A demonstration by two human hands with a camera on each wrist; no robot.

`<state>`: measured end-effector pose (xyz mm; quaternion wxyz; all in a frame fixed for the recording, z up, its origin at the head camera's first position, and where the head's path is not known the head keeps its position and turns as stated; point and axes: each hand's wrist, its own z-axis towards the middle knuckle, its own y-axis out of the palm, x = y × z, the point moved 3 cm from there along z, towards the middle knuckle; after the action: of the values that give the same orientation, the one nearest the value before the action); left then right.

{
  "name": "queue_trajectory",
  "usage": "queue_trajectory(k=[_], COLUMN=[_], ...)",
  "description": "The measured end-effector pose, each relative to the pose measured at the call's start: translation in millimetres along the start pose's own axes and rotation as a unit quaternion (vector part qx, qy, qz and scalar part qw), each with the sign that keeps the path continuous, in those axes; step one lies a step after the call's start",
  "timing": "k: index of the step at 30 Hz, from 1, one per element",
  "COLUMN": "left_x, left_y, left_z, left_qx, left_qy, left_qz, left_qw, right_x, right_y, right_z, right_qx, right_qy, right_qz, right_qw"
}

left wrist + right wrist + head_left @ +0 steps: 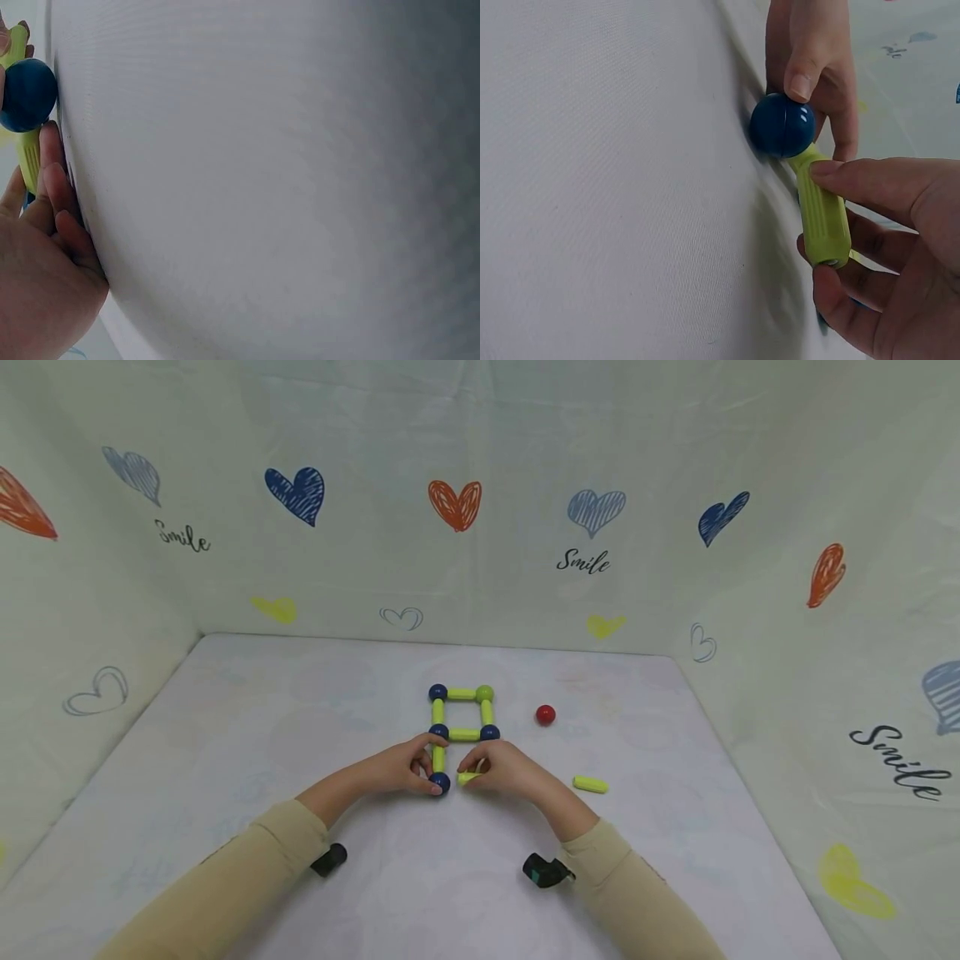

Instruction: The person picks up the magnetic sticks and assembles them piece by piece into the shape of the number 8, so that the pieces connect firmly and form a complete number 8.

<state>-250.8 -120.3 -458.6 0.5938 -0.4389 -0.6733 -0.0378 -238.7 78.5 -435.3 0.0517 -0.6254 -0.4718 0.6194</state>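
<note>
On the table lies a flat frame of yellow-green rods and balls. Its closed square has a green ball [485,693] at one corner and blue balls at the others. From its near left corner a yellow-green rod [438,760] runs toward me to a blue ball [441,783]. My left hand [393,767] holds this piece, thumb on the near blue ball [782,125] and a finger by the corner ball. My right hand [506,768] pinches a loose yellow-green rod [825,217] between thumb and fingers, just right of the near ball. Its bare end faces the right wrist camera.
A red ball [546,715] sits right of the frame. Another yellow-green rod [590,784] lies beyond my right wrist. Black wrist devices [546,871] hang by both sleeves. A printed cloth wall [510,593] with hearts stands behind and beside the table.
</note>
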Motion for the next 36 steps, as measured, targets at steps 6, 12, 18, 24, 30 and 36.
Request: queue_trajectory(k=[6,12,18,24,30,36], left_x=[-0.9,-0.8,1.3,2.8,3.6,4.9], left_y=[-0.1,0.8,1.7,1.6,1.6,1.9], left_z=[1.1,1.1,0.2,-1.2,-1.6,-3.2], left_qx=[0.001,-0.002,-0.004,-0.003,-0.003,-0.001], left_qy=[-0.004,-0.003,0.005,0.005,0.004,0.003], left_qz=[-0.001,-0.004,0.0,0.003,0.004,0.01], left_qw=[1.0,1.0,1.0,1.0,1.0,0.9999], right_x=[-2.3,-3.0,-3.4,-3.9,-3.1,-1.3], right_y=[1.7,3.4,4.4,5.1,5.5,6.2], right_z=[1.1,4.0,5.6,5.7,5.0,5.2], right_qx=[-0.002,-0.006,-0.006,-0.008,-0.009,-0.012], right_qy=[0.002,0.001,0.01,0.011,0.012,0.005], right_qz=[-0.002,0.004,0.009,0.01,0.012,0.014], right_qw=[1.0,1.0,0.9999,0.9999,0.9998,0.9998])
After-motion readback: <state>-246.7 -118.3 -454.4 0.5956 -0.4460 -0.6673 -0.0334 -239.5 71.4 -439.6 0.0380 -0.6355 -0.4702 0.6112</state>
